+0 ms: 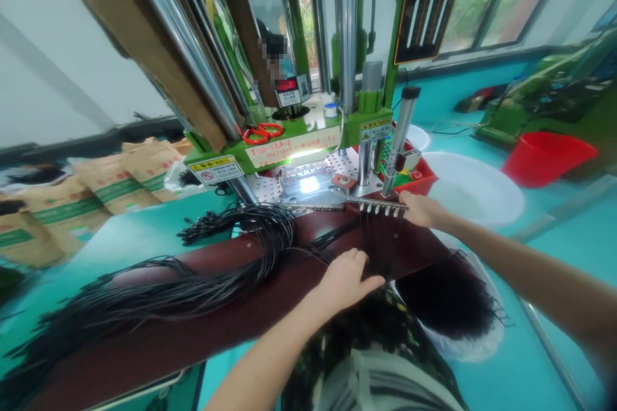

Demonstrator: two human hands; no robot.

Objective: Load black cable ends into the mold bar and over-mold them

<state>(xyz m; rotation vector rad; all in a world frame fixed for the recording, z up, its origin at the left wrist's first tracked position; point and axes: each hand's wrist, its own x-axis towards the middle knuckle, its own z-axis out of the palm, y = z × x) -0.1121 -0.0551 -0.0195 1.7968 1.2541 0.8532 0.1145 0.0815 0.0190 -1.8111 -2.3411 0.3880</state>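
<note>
My right hand (420, 209) is closed around the right end of a narrow metal bar (380, 207) with a row of small pegs along its lower side. Thin black cables hang faintly below the bar. My left hand (343, 277) is low over the dark red tabletop (231, 327), thumb spread away from the fingers, beside a few black cables (332, 241); its fingertips are partly hidden. A big bundle of black cables (202, 286) lies to the left, looping up near the press. Behind the bar, a metal mold plate (308, 183) sits lit in the green press (294, 151).
Red-handled scissors (263, 133) rest on the press. Upright metal columns (348, 38) rise behind. At right are a bag-lined container of black cables (448, 298), a white basin (470, 189) and a red bucket (547, 157). Paper sacks (72, 205) stand at left.
</note>
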